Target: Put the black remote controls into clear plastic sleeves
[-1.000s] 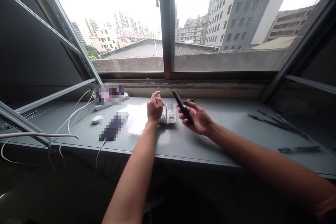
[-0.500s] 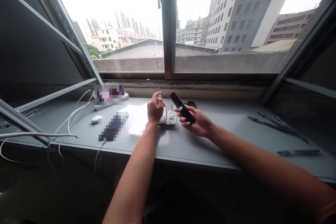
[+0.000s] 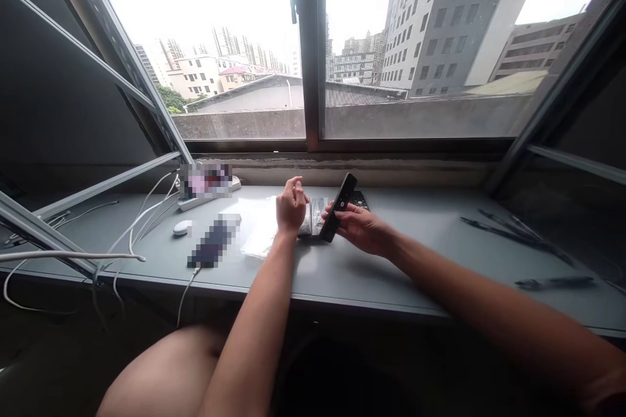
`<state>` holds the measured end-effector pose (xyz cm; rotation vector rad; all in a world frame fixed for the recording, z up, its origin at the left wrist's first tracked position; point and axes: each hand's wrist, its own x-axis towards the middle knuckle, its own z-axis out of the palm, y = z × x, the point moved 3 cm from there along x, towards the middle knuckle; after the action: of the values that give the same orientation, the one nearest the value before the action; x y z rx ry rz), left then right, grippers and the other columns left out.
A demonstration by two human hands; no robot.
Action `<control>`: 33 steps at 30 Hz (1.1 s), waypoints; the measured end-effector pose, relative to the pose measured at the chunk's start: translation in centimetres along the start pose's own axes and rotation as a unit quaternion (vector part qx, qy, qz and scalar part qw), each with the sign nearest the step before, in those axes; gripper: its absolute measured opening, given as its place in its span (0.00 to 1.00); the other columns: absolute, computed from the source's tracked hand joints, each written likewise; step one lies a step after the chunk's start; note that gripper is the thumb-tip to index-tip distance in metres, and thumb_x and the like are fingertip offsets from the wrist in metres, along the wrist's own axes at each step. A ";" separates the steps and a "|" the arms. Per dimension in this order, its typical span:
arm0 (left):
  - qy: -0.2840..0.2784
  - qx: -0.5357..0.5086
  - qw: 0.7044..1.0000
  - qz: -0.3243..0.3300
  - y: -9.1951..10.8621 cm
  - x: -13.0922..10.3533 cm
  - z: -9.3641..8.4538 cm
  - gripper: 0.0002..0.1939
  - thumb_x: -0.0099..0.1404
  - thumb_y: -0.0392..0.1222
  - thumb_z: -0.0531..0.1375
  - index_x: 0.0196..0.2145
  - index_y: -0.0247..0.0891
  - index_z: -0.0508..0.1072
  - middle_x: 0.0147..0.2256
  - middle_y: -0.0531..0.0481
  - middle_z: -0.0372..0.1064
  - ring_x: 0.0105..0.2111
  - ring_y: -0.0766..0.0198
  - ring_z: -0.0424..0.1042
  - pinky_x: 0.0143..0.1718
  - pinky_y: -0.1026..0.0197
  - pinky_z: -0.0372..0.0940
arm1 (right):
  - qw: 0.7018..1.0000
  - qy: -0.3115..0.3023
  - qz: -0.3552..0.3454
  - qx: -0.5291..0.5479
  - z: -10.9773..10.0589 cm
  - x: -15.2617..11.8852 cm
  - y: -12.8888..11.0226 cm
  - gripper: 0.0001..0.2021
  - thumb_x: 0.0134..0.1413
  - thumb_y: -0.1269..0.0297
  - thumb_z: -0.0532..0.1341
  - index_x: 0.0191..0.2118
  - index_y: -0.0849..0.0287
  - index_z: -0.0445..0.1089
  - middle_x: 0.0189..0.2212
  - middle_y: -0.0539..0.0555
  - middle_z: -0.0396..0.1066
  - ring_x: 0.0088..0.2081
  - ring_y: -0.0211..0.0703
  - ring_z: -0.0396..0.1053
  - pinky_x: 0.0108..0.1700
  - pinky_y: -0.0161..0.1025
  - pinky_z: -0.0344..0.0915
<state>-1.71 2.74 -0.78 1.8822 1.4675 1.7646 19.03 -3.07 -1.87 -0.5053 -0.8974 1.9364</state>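
While the right hand (image 3: 362, 229) closes its grip around a slim black remote (image 3: 338, 215), the device stands tilted, its upper end leaning up and to the right and its lower end down near the grey worktop (image 3: 420, 254). The fingers wrap the lower half of the remote from behind, with the thumb lying across its face. Just to the left, the left hand (image 3: 290, 207) hovers above the worktop, its fingers curled loosely inward with thumb and fingertips pinched close; it may be holding something very small, but the view is too coarse to tell. Between and just behind the two hands lies a small clear packet (image 3: 313, 216) with a silvery sheen, flat on the worktop and partly hidden by the left hand and the remote. A second dark flat object (image 3: 360, 198) lies behind the right hand, close to the window sill. Further left on the worktop sit a blurred dark phone (image 3: 211, 242) with a cable running off the front edge, a small white oval mouse (image 3: 181, 228), and a white power strip (image 3: 208, 184) from which white cables (image 3: 141, 212) trail toward the left. Far to the right, well apart from the hands, lie several thin dark rods (image 3: 518, 232). A bare knee (image 3: 166, 371) shows below the worktop's front edge, under the left forearm.
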 end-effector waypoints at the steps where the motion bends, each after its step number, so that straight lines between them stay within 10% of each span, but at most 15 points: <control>1: 0.000 0.001 1.000 0.000 0.1 0.0 0.0 0.17 0.81 0.42 0.50 0.57 0.41 0.77 0.24 0.56 0.76 0.24 0.61 0.76 0.36 0.60 0.69 | 1.000 0.005 0.003 0.009 0.1 0.0 0.0 0.14 0.63 0.76 0.71 0.53 0.59 0.77 0.48 0.57 0.84 0.49 0.45 0.82 0.54 0.40 0.80; 9: -0.007 0.006 1.000 -0.005 0.5 0.0 -0.1 0.18 0.82 0.45 0.50 0.57 0.42 0.77 0.24 0.56 0.75 0.24 0.61 0.77 0.36 0.61 0.68 | 0.991 0.002 0.086 0.103 1.5 -0.6 -0.5 0.11 0.79 0.60 0.55 0.47 0.60 0.71 0.34 0.56 0.75 0.22 0.35 0.61 0.17 0.28 0.59; 20: -0.018 0.012 1.000 -0.015 0.5 -0.1 -0.1 0.18 0.82 0.47 0.50 0.57 0.42 0.77 0.25 0.55 0.76 0.24 0.61 0.76 0.37 0.60 0.69 | 0.991 0.078 0.064 0.083 1.8 -0.6 -0.6 0.08 0.76 0.67 0.60 0.53 0.62 0.73 0.42 0.61 0.79 0.36 0.45 0.78 0.33 0.37 0.78; 33: -0.021 -0.006 1.000 -0.013 0.9 -0.3 -0.4 0.20 0.83 0.49 0.50 0.54 0.40 0.79 0.24 0.55 0.75 0.24 0.62 0.75 0.36 0.61 0.69 | 0.992 0.011 0.055 0.111 2.2 -0.3 -0.6 0.13 0.76 0.62 0.58 0.57 0.62 0.74 0.36 0.55 0.74 0.31 0.41 0.71 0.29 0.35 0.72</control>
<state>-1.50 1.90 -0.26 1.8734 1.4580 1.7079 18.09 -4.02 -0.02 -0.4518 -0.6412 2.0961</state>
